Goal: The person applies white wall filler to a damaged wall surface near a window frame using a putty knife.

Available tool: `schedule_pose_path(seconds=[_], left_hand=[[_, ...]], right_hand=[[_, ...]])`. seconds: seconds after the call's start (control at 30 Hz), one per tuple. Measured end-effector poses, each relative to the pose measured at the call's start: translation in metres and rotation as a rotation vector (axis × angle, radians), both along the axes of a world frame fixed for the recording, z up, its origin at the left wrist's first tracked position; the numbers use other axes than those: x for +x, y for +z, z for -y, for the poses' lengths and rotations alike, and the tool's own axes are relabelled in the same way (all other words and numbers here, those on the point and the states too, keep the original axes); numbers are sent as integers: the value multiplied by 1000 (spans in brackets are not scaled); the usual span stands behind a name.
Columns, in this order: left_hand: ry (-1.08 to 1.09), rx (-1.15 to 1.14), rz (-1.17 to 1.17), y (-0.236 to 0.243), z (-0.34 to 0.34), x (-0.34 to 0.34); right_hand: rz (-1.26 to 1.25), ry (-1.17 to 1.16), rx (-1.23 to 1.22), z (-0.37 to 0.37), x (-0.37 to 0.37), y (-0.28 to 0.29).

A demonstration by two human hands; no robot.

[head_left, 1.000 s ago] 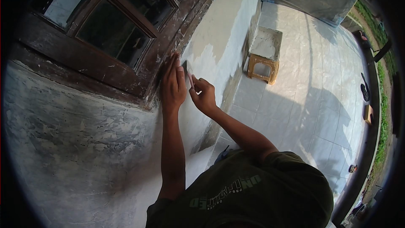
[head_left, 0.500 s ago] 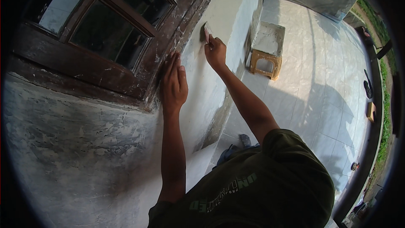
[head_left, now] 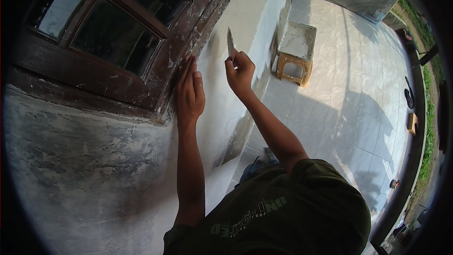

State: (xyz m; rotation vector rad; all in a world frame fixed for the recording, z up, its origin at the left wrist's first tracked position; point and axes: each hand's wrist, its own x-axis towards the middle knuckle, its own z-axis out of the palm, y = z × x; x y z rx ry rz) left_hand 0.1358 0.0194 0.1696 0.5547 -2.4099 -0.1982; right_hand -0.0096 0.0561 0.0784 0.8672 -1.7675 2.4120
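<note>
Currently, right hand [head_left: 241,72]: grip closed around a scraper [head_left: 230,45]
Left hand [head_left: 190,92]: grip flat open, holding nothing, beside the window frame [head_left: 113,80]

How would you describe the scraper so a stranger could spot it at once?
Find the brown window at upper left, then the pale wall to its right. There the right hand grips the scraper, its thin blade pointing up the picture. It's the only tool seen in a hand: the left hand, beside the window, shows none.
</note>
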Motion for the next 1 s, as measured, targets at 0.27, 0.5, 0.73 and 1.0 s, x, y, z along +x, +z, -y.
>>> schedule_pose_path(seconds=[0.27, 0.5, 0.73, 1.0], left_hand=[[3, 26, -5, -2, 1, -5], [18, 14, 2, 3, -1, -1], [0, -2, 19, -1, 1, -8], [-1, 6, -4, 0, 2, 0]], right_hand=[[-199, 3, 222, 37, -20, -50], [-144, 88, 112, -16, 37, -38], [-172, -23, 229, 36, -29, -36], [-111, 227, 110, -39, 71, -23]])
